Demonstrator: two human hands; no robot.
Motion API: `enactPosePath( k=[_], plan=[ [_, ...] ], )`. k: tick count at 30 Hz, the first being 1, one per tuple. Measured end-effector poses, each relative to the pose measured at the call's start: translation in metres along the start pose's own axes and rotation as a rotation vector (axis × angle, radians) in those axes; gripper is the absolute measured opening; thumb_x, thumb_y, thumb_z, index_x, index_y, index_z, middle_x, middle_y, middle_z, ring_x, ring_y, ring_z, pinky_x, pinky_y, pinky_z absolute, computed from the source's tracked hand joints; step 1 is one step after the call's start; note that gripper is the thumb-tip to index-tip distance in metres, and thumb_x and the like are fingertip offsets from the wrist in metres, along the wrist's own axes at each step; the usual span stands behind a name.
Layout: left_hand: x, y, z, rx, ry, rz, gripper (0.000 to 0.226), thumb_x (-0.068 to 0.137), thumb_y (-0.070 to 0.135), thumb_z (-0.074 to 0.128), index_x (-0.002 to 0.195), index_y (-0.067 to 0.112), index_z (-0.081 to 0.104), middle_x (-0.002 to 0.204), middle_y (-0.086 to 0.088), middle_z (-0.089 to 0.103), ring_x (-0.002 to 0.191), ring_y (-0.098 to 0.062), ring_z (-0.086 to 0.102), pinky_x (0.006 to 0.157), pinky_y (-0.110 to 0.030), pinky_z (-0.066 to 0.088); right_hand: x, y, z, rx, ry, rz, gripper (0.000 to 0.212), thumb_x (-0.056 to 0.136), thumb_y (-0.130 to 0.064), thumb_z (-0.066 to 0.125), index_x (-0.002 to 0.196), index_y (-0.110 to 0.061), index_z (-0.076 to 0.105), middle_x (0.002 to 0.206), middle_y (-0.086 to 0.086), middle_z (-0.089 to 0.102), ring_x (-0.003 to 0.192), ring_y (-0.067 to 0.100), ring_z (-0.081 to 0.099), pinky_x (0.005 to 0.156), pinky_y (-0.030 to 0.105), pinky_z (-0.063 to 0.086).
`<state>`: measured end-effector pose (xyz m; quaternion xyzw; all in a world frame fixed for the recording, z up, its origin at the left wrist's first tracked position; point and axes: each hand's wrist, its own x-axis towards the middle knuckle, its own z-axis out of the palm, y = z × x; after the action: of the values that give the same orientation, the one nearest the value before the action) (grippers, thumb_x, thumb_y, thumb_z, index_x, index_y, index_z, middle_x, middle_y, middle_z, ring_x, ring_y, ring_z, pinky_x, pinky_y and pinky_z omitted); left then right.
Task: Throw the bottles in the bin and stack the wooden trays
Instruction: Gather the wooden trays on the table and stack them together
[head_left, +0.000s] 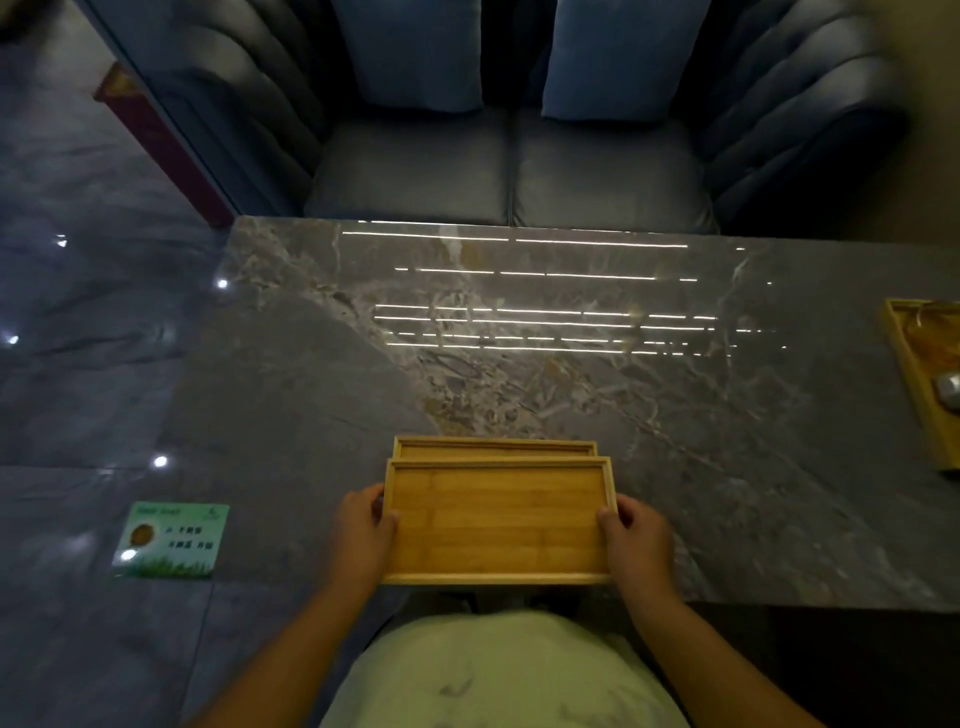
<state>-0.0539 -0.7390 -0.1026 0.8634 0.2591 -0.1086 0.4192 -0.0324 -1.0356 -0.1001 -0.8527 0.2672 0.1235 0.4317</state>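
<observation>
A wooden tray (496, 519) is held level at the near edge of the marble table (571, 364). My left hand (363, 530) grips its left short side and my right hand (631, 535) grips its right short side. Just behind and under it lies a second wooden tray (493, 448), of which only the far strip shows. A third wooden tray (919, 379) rests at the table's right edge with a small pale object inside. No bottles or bin are in view.
A blue sofa (509, 171) with two cushions stands beyond the table's far edge. A green printed card (171, 540) lies on the glossy floor to the left. Ceiling lights reflect on the tabletop.
</observation>
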Motion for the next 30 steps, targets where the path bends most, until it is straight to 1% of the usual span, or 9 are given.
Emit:
enactPosePath(
  k=[2, 4, 7, 11, 13, 15, 19, 24, 30],
  plan=[
    [0.004, -0.001, -0.001, 0.068, 0.008, 0.025, 0.022, 0.085, 0.002, 0.062, 0.107, 0.002, 0.066, 0.095, -0.013, 0.06, 0.087, -0.028, 0.057, 0.076, -0.037, 0.044, 0.004, -0.001, 0.002, -0.067, -0.007, -0.025, 0.018, 0.096, -0.02, 0.055, 0.102, -0.017, 0.072, 0.092, 0.006, 0.068, 0.083, 0.023, 0.064, 0.08, 0.046, 0.055],
    [0.008, 0.001, -0.002, 0.095, -0.005, 0.015, 0.024, 0.087, 0.007, 0.06, 0.111, 0.006, 0.065, 0.098, -0.016, 0.062, 0.088, -0.029, 0.06, 0.078, -0.04, 0.048, 0.009, -0.002, 0.004, -0.121, -0.013, -0.029, 0.02, 0.096, -0.02, 0.054, 0.103, -0.013, 0.072, 0.097, 0.011, 0.067, 0.086, 0.026, 0.064, 0.08, 0.045, 0.055],
    [0.014, 0.007, -0.003, 0.146, -0.009, 0.024, 0.024, 0.091, 0.012, 0.057, 0.113, 0.011, 0.065, 0.094, -0.016, 0.064, 0.085, -0.029, 0.061, 0.075, -0.041, 0.05, 0.016, -0.005, 0.007, -0.136, -0.008, -0.043, 0.02, 0.095, -0.016, 0.054, 0.091, -0.01, 0.072, 0.089, 0.013, 0.069, 0.078, 0.026, 0.064, 0.069, 0.037, 0.052],
    [0.018, 0.013, -0.003, 0.182, 0.027, 0.024, 0.026, 0.092, 0.013, 0.056, 0.117, 0.011, 0.064, 0.103, -0.016, 0.063, 0.093, -0.031, 0.059, 0.08, -0.041, 0.048, 0.023, -0.008, 0.012, -0.139, -0.024, -0.027, 0.023, 0.096, -0.015, 0.052, 0.082, -0.007, 0.069, 0.085, 0.015, 0.066, 0.077, 0.031, 0.063, 0.067, 0.038, 0.05],
    [0.02, 0.015, -0.001, 0.188, 0.028, 0.009, 0.026, 0.093, 0.011, 0.056, 0.117, 0.009, 0.063, 0.104, -0.018, 0.062, 0.098, -0.035, 0.058, 0.081, -0.041, 0.046, 0.026, -0.008, 0.013, -0.151, -0.021, -0.015, 0.024, 0.097, -0.017, 0.052, 0.084, -0.006, 0.069, 0.087, 0.016, 0.065, 0.078, 0.031, 0.062, 0.069, 0.038, 0.051],
    [0.023, 0.017, -0.001, 0.219, 0.033, 0.013, 0.026, 0.091, 0.01, 0.056, 0.116, 0.007, 0.064, 0.102, -0.019, 0.061, 0.095, -0.035, 0.058, 0.079, -0.04, 0.045, 0.029, -0.008, 0.015, -0.155, -0.018, -0.022, 0.023, 0.097, -0.017, 0.052, 0.085, -0.006, 0.069, 0.087, 0.016, 0.065, 0.078, 0.031, 0.062, 0.069, 0.038, 0.051],
    [0.027, 0.019, 0.001, 0.224, 0.044, 0.005, 0.025, 0.092, 0.01, 0.056, 0.115, 0.007, 0.065, 0.104, -0.02, 0.059, 0.094, -0.036, 0.058, 0.081, -0.042, 0.046, 0.031, -0.009, 0.017, -0.129, -0.006, -0.012, 0.022, 0.095, -0.015, 0.055, 0.081, -0.008, 0.07, 0.078, 0.013, 0.067, 0.069, 0.026, 0.062, 0.064, 0.036, 0.05],
    [0.03, 0.018, 0.004, 0.229, 0.049, 0.003, 0.023, 0.092, 0.01, 0.055, 0.113, 0.008, 0.065, 0.101, -0.02, 0.06, 0.092, -0.034, 0.057, 0.078, -0.04, 0.045, 0.037, -0.007, 0.018, -0.107, -0.011, 0.029, 0.018, 0.094, -0.014, 0.057, 0.085, -0.009, 0.072, 0.077, 0.011, 0.069, 0.067, 0.023, 0.062, 0.06, 0.032, 0.045],
    [0.033, 0.017, 0.006, 0.238, 0.045, -0.016, 0.02, 0.093, 0.011, 0.054, 0.108, 0.009, 0.067, 0.099, -0.019, 0.061, 0.089, -0.031, 0.057, 0.074, -0.035, 0.04, 0.039, -0.006, 0.019, -0.095, -0.019, 0.02, 0.019, 0.093, -0.013, 0.057, 0.081, -0.011, 0.071, 0.074, 0.009, 0.068, 0.067, 0.023, 0.063, 0.061, 0.033, 0.048]
  ],
)
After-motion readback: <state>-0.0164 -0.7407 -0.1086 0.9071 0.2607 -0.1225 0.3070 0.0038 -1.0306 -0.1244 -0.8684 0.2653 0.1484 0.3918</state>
